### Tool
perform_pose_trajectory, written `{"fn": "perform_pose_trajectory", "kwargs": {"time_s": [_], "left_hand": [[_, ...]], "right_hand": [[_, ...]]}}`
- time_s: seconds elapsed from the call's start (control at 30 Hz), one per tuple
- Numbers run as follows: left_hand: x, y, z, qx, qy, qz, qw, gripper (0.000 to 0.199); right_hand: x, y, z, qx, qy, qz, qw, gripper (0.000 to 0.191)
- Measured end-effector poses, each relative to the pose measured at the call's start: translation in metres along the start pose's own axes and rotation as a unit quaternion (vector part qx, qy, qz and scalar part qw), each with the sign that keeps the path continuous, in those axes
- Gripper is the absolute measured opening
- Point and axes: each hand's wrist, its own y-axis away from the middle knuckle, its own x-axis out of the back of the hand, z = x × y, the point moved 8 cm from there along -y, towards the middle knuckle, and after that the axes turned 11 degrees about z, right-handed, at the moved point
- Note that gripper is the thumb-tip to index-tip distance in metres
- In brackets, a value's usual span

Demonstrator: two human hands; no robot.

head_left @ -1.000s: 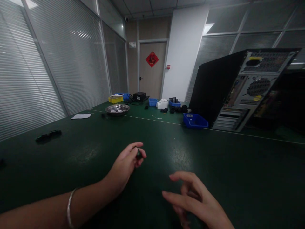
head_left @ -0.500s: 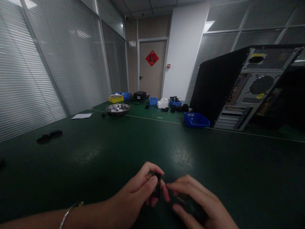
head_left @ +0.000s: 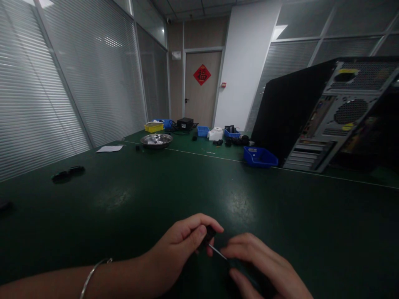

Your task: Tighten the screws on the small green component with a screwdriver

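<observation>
Low in the middle of the view, my left hand [head_left: 183,245] pinches a small dark part [head_left: 211,233] between thumb and fingers; its exact kind does not show. My right hand [head_left: 264,265] is curled around a screwdriver, whose thin metal shaft [head_left: 217,251] points up and left. The shaft's tip meets the lower edge of the dark part, or lies just at it. Shadow and my right hand's fingers hide most of the handle.
On the green table [head_left: 174,187] stand a blue bin [head_left: 260,158], a steel bowl [head_left: 156,141] and a tilted computer case [head_left: 289,108]. Dark objects [head_left: 67,173] and a white paper [head_left: 109,148] lie left. Small bins, a black box [head_left: 185,123] and dark parts sit further back.
The dark part has turned in my left hand and now tilts to the right. The screwdriver shaft, barely visible before, now shows clearly against the part. The camera view has shifted slightly.
</observation>
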Motion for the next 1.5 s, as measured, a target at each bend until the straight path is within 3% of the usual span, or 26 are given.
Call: {"fn": "perform_pose_trajectory", "kwargs": {"time_s": [0.23, 0.37, 0.53, 0.77, 1.5], "left_hand": [[-0.003, 0.004, 0.014, -0.088, -0.123, 0.004, 0.988, 0.032], [0.004, 0.001, 0.014, -0.088, -0.136, 0.044, 0.986, 0.029], [0.008, -0.001, 0.012, -0.091, -0.146, 0.059, 0.983, 0.018], [0.007, -0.001, 0.020, -0.132, -0.159, 0.058, 0.977, 0.018], [0.003, 0.002, 0.023, -0.140, -0.218, 0.052, 0.964, 0.017]], "right_hand": [[0.019, -0.001, 0.002, -0.002, 0.046, 0.081, 0.996, 0.028], [0.021, 0.001, 0.001, 0.006, 0.069, 0.091, 0.993, 0.031], [0.018, 0.000, 0.001, 0.011, 0.086, 0.073, 0.994, 0.035], [0.007, -0.003, -0.003, 0.013, 0.057, 0.009, 0.998, 0.041], [0.004, -0.002, -0.003, 0.007, 0.081, -0.027, 0.996, 0.042]]}}
